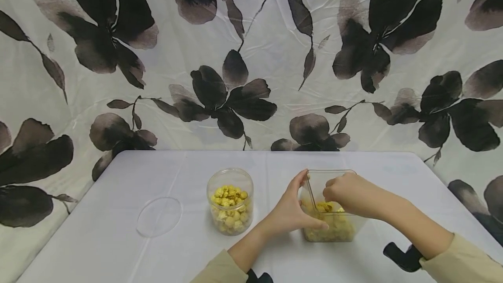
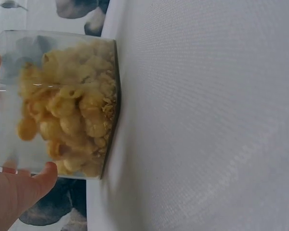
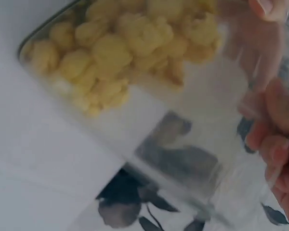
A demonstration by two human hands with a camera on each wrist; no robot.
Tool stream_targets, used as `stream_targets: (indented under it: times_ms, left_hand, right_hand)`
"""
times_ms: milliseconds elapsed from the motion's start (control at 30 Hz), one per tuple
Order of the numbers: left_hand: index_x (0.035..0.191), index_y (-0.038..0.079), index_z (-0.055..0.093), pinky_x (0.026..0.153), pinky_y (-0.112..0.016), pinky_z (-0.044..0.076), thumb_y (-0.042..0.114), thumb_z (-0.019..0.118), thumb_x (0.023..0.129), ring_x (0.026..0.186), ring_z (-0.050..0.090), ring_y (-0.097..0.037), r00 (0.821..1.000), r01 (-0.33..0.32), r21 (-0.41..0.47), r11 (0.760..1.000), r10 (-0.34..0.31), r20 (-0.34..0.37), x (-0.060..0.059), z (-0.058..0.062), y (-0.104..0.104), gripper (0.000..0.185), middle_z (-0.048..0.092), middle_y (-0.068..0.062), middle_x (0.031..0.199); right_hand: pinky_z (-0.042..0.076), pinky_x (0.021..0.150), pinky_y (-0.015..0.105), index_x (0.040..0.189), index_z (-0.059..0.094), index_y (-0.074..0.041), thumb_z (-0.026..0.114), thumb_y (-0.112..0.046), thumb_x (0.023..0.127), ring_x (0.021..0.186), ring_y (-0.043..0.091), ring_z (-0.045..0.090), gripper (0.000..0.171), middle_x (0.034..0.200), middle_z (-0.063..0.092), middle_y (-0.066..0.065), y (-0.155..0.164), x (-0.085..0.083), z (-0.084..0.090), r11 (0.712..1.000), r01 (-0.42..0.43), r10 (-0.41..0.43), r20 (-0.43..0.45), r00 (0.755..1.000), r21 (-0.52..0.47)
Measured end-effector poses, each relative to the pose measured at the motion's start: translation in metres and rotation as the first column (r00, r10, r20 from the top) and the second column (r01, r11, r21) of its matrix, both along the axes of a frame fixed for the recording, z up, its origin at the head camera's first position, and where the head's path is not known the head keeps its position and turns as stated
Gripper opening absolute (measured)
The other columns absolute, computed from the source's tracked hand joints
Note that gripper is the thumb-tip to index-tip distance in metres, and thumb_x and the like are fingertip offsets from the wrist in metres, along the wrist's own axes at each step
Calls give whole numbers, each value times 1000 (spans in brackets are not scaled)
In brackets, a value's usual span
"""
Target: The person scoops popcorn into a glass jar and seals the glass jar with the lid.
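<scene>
Table layout: jar and lid to the left, square tub with both hands on it to the right.

So everything sits on the table [image 1: 118,248], with a hanging cloth [image 1: 275,47] right behind its far edge. The flat lid [image 1: 159,216] lies furthest left, on its own. Just right of it stands the round jar [image 1: 230,201] with popcorn [image 1: 229,195] inside. Right of the jar is the square container [image 1: 332,213], also with popcorn in its bottom. The left hand [image 1: 292,211] holds the container's left wall, between jar and container. The right hand [image 1: 346,193] comes in from the right and reaches down over the rim into the container.
</scene>
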State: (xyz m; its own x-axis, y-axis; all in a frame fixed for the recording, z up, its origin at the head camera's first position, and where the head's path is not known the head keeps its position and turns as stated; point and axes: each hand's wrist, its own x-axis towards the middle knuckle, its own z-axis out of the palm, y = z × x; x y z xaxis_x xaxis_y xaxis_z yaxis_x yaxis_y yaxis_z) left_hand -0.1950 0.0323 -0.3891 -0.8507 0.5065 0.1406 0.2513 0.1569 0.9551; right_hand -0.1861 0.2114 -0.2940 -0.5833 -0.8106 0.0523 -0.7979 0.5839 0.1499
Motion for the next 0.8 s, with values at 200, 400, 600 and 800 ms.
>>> stream_targets:
  times_ms: [200,400,600,800]
  left_hand:
    - [148,29,13,97,-34,39,21,89,60,133,24,-10,1000,-5,9,1000,5,0,0,-1,1,118,24,10,146]
    - [149,25,13,97,-34,39,20,89,59,133,25,-10,1000,-14,0,1000,14,-3,0,-1,1,118,25,9,146]
    - [149,26,14,98,-33,38,19,89,59,132,25,-10,1000,-10,10,1000,10,5,0,-1,0,118,26,8,145]
    - [149,25,13,98,-34,38,19,89,59,131,25,-9,1000,-7,19,1000,7,9,1,0,1,118,26,8,144]
  right_hand:
    - [48,53,24,70,67,-18,75,13,60,58,12,58,34,68,56,-10,17,6,13,999,-30,30,-63,998,12]
    - [48,50,27,73,67,-14,74,14,61,55,15,56,30,69,57,-5,20,2,10,993,106,-98,-155,983,46]
    - [34,43,22,58,54,-16,69,7,74,48,4,32,31,55,39,-12,19,3,1,981,186,-185,34,982,-47]
    - [24,46,19,53,43,-18,63,3,83,49,1,21,42,53,24,-13,18,5,1,952,232,-178,255,950,-199]
